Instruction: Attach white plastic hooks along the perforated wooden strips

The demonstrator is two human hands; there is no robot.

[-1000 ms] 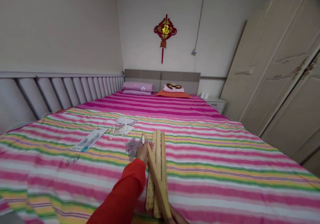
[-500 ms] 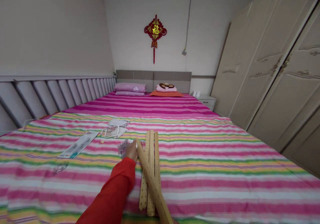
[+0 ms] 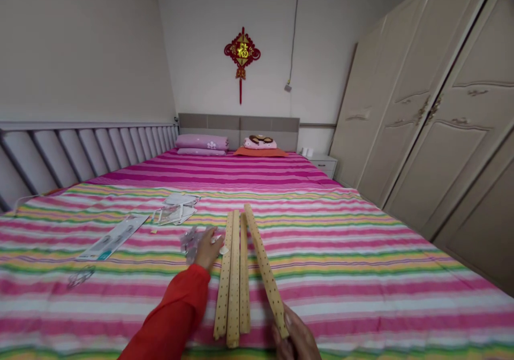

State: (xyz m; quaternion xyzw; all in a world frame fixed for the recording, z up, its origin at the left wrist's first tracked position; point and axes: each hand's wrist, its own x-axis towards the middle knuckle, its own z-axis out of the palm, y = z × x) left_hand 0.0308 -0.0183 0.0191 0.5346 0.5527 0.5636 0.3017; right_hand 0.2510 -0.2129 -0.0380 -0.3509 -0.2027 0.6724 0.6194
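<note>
Wooden bar (image 3: 265, 269): perforated, near end in right hand (image 3: 296, 334), rest pointing forward and leftward from grip.
Right-hand grip: fingers and thumb closed round near end only; bulk of bar free beyond fingertips.
Long axis: slanted, far end leaning toward three loose bars (image 3: 233, 280), near end swung out right of them.
Nearer hand: right, in contact; left well apart, on other side of loose bars.
Bar vs grip: straight out ahead of right hand, tilting left; far end just beside far ends of loose bars, touch not possible to tell; clear wedge of striped sheet (image 3: 361, 296) between at near end.
Loose bars: side by side, roughly parallel, running away from viewer, between both hands.
Looped item (image 3: 81, 276): thin, wiry, far left on sheet.
Left hand (image 3: 209, 249): red sleeve (image 3: 171, 309), fingers part bent over plastic packets (image 3: 191, 242); hold on anything not possible to tell.
White piece (image 3: 224, 250): small, at left fingertips, just left of loose bars.
Blister card (image 3: 112, 238): flat, left of packets, slanted.
Flat packages (image 3: 179, 210): overlapping, beyond packets.
Bed head: folded bedding (image 3: 203, 143) against grey headboard (image 3: 212, 122).
</note>
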